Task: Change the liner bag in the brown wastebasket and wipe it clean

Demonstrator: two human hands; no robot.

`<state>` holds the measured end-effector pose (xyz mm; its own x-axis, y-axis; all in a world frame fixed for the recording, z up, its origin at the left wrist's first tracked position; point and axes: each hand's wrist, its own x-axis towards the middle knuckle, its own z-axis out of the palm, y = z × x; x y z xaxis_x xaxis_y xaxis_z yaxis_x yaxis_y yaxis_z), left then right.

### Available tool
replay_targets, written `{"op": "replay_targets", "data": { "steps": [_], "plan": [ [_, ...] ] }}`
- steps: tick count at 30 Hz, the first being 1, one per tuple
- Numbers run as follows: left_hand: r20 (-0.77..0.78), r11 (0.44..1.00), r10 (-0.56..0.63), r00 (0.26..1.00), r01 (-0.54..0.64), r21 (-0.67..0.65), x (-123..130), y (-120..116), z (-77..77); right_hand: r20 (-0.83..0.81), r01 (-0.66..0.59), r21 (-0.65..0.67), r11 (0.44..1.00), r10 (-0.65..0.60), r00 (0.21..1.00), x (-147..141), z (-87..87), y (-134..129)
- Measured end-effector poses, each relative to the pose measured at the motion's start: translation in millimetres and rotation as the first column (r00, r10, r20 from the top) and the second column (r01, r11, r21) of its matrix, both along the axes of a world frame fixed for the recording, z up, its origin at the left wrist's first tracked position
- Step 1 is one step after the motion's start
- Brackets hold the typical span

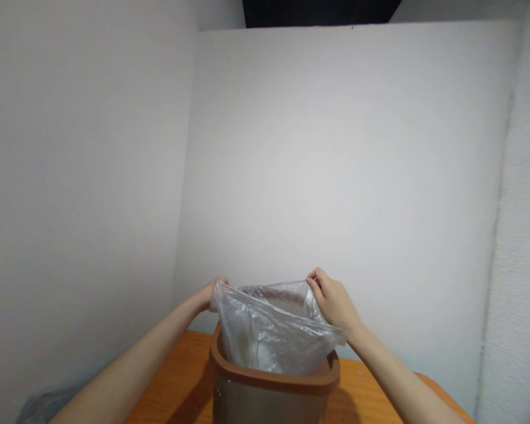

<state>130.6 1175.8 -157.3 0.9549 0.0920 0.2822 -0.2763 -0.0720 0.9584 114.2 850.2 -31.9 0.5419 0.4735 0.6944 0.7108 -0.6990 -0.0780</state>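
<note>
A trash bin (271, 380) with a brown rim and a greyish body stands in front of me, its lower part cut off by the frame. Inside it sits a clear plastic bag (269, 335), its mouth raised above the rim and spread between my hands. At the far left corner of the bag's mouth, my left hand (216, 291) is closed on the edge, its fingers partly behind the plastic. My right hand (331, 294) pinches the far right part of the bag's edge between thumb and fingers. The bag's near edge slants down toward my right wrist.
The bin rests on an orange-brown wooden table (181, 374). White walls (344, 165) stand behind the table and to both sides. Some crumpled clear plastic (44, 406) lies at the lower left, partly behind my left forearm. A dark opening (318, 12) shows above the wall.
</note>
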Motion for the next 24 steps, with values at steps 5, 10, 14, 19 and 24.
{"op": "replay_targets", "data": {
  "steps": [5, 10, 14, 19, 24],
  "plan": [
    [0.125, 0.939, 0.316, 0.94, -0.329, 0.098, 0.0, 6.2, 18.0, 0.015, 0.017, 0.01, 1.0, -0.017, 1.0, -2.6, 7.1, -0.4],
    [0.283, 0.909, 0.355, 0.891, -0.399, 0.117, -40.6, 23.3, 35.8, -0.018, -0.013, 0.043, 0.999, 0.013, 1.0, -15.5, 14.9, -18.0],
    [0.321, 0.935, 0.304, 0.897, -0.345, 0.079, -83.4, 43.4, 47.3, -0.083, -0.02, 0.105, 0.994, 0.029, 0.996, -24.5, 12.0, -45.9],
    [0.22, 0.935, 0.35, 0.911, -0.327, -0.136, -120.4, 57.0, 28.2, -0.372, 0.095, 0.268, 0.959, 0.012, 0.928, -26.5, -17.4, -81.0],
    [0.003, 0.934, 0.146, 0.989, -0.137, -0.33, -116.7, 25.6, -11.7, -0.77, 0.143, 0.32, 0.936, 0.169, 0.615, -32.5, -44.1, -74.4]
  ]
}}
